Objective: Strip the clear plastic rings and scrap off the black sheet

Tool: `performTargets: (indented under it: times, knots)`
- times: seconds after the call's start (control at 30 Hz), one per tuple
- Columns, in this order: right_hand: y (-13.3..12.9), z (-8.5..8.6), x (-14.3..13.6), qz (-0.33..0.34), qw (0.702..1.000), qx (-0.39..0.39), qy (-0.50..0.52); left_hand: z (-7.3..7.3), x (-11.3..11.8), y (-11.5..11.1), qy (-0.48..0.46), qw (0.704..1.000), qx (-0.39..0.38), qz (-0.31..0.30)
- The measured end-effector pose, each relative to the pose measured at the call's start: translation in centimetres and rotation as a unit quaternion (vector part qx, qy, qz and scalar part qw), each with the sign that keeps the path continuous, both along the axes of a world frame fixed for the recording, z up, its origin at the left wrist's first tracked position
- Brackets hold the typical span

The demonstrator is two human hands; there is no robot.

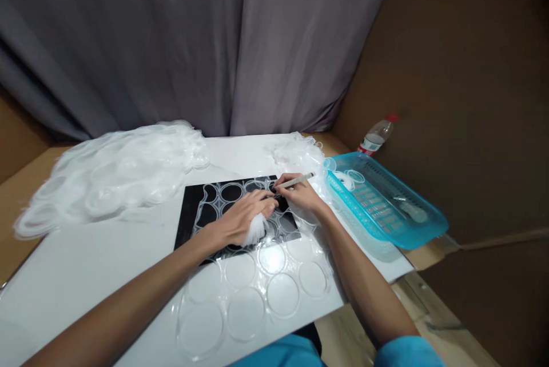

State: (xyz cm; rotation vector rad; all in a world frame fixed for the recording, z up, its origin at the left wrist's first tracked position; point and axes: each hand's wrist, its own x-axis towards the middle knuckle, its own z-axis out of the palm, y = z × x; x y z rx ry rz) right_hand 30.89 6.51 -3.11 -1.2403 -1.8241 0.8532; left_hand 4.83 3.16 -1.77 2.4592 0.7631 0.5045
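A clear plastic sheet with round cut-outs (246, 310) lies partly over a black mat (184, 221) on the white table. My right hand (299, 192) pinches a pale pen-like tool (301, 179), its tip low over the sheet near the mat's far right part. My left hand (247, 215) rests on the sheet just left of the tip, fingers curled round a white wispy bundle (256, 230) that shows below the palm. The fingertips of both hands nearly meet.
A large heap of translucent rings (124, 167) lies at the left, a smaller heap (298, 152) at the back right. A blue basket (433, 224) with a few pieces inside stands at the right, a red-capped bottle (375, 137) behind it. Curtains hang behind the table.
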Motion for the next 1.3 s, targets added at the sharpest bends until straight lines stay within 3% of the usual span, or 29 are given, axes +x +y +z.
performTargets:
  times: [0.23, 0.8, 0.97, 1.1, 1.3]
  knots:
    - [0.0, -0.1, 0.5, 0.032, 0.999, -0.017, 0.011, -2.3, 0.6, -0.4, 0.060, 0.995, 0.081, -0.001]
    - [-0.5, 0.1, 0.4, 0.058, 0.998, -0.011, 0.011, -2.6, 0.9, -0.5, 0.080, 0.992, 0.100, 0.008]
    - [-1.4, 1.0, -1.3, 0.044, 0.991, 0.049, -0.120, -2.5, 1.0, -0.6, 0.056, 0.993, 0.102, 0.003]
    - [-2.4, 1.2, -3.5, 0.005, 0.953, 0.118, -0.278, -2.3, 1.3, -0.7, 0.049, 0.991, 0.125, -0.007]
    - [-2.9, 1.3, -4.4, 0.002, 0.897, 0.141, -0.419, -2.7, 1.4, -0.6, 0.039, 0.991, 0.129, -0.005]
